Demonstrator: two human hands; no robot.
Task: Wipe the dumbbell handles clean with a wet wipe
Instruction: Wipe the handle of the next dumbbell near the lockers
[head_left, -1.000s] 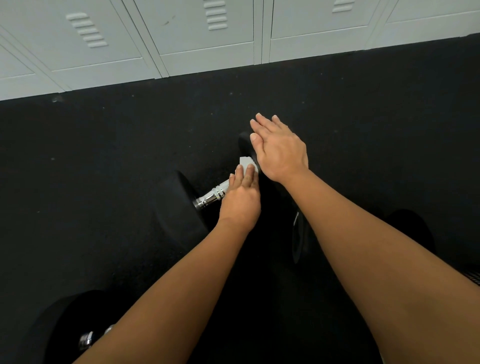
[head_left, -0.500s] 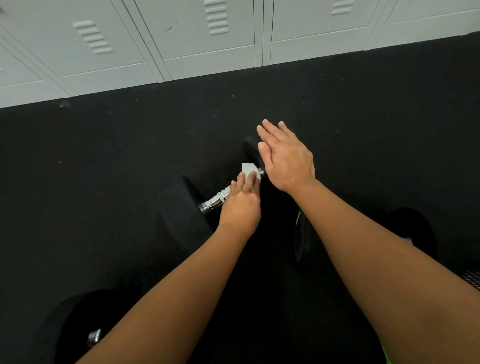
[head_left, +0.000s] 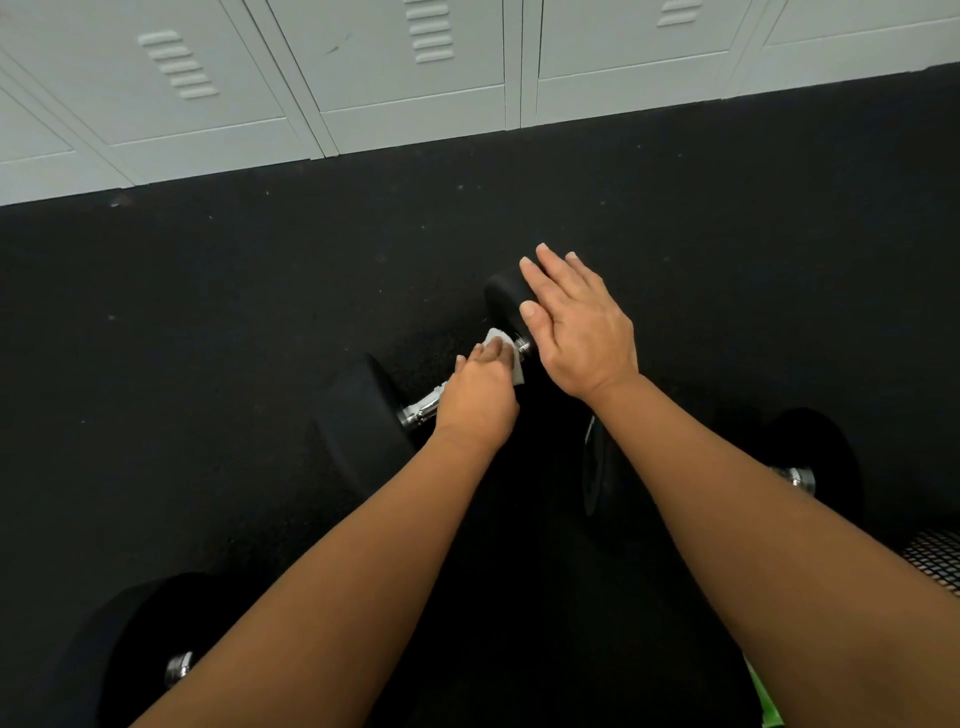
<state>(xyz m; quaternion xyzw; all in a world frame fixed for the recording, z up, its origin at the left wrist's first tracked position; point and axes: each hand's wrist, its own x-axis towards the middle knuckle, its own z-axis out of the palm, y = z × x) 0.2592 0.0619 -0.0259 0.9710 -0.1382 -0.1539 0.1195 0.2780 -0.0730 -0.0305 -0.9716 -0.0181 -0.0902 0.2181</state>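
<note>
Down on the black floor (head_left: 218, 364), seen from the head camera, I have a dumbbell (head_left: 363, 415) lying slantwise in front of me, its near black weight at lower left and its far black weight (head_left: 501, 301) up and to the right. My left hand (head_left: 480, 395) sits on the chrome handle (head_left: 423, 410), fingers (head_left: 488, 356) curled down over a white wet wipe (head_left: 501, 343) and pressing it against the bar near the far weight; a corner of the wipe pokes out past my fingertips and another edge shows to the right of my hand. Only a short stretch of bare chrome shows between my left hand and the near weight.

My right hand (head_left: 582, 332) lies flat and spread on top of the far weight, fingers extended, holding nothing, with the thumb just beside the wipe.

Two more dumbbells rest on the floor: one at lower right (head_left: 810, 457), partly behind my right forearm, with a bit of chrome showing, and one at lower left (head_left: 135, 639), under my left forearm. Pale grey lockers (head_left: 415, 78) line the far edge of the floor.
</note>
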